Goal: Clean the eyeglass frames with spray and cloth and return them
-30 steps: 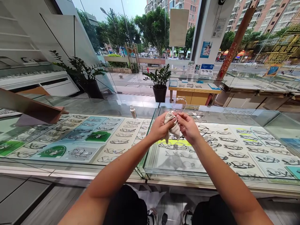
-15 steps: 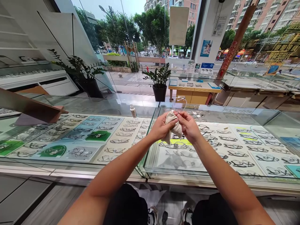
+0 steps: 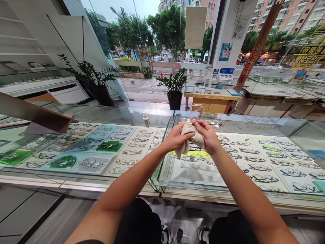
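Note:
A cream cloth [image 3: 191,134] is bunched between my two hands above the glass display counter, its loose corners hanging down. My left hand [image 3: 177,137] is closed round the cloth's left side, thumb pressed across its front. From the right, my right hand [image 3: 207,135] pinches the upper edge with thumb and fingertips. Whatever may be wrapped inside the cloth is hidden. Just behind the hands, a thin clear-white loop [image 3: 198,109] shows at the counter's back; I cannot tell what it is. A small white bottle [image 3: 146,120] stands upright on the glass, left of my hands.
Rows of eyeglasses [image 3: 264,178] lie under the glass counter top [image 3: 167,162] on both sides of its joint. A brown angled panel [image 3: 38,113] stands at the left. Beyond the counter are a potted plant [image 3: 174,98] and a wooden display table [image 3: 212,98].
The cloth has shifted in my hands and spreads wider, its folds now hanging further to the right. My right hand has moved slightly. The whole view has swung a little.

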The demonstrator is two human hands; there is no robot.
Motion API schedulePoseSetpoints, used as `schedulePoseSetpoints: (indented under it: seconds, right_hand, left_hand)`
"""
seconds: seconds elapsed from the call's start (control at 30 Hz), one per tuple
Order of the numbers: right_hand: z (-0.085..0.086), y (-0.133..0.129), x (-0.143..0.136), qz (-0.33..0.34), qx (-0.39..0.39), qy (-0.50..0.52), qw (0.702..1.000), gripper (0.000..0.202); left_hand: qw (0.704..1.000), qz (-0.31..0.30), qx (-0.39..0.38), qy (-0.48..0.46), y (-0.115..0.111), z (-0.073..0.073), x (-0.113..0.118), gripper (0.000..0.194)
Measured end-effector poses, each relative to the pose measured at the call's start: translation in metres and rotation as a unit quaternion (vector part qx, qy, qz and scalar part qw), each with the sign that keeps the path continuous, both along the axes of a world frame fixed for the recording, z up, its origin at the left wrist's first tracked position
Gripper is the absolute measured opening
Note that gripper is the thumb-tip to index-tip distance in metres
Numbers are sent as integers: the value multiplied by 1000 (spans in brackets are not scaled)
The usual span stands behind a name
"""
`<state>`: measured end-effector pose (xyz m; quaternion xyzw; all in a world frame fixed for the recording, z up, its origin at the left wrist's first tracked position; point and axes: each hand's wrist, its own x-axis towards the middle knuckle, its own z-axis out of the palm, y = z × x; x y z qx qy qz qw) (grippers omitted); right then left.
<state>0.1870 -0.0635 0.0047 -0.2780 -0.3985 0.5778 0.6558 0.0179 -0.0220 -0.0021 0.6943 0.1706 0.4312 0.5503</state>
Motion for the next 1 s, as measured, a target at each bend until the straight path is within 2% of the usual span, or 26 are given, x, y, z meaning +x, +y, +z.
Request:
schedulePoseSetpoints:
  seconds: [0.17, 0.37, 0.53, 0.8, 1.0]
  right_hand:
    - [-1, -1, -6, 3, -1, 1, 1000, 41]
    - [2, -1, 1, -8, 20, -36, 999, 36]
    - [7, -2, 9, -23, 42, -78, 996, 28]
    - [10, -4, 13, 13, 99, -175, 980, 21]
    - [7, -6, 14, 54, 126, -263, 955, 20]
  left_hand:
    - [998, 58, 7, -16, -1, -2, 9, 57]
    - [998, 66, 12, -7, 5, 2, 3, 63]
    - [992, 104, -58, -40, 13, 8, -6, 65]
    - [975, 102, -161, -115, 18, 20, -15, 70]
    - [977, 118, -174, -37, 20, 25, -26, 72]
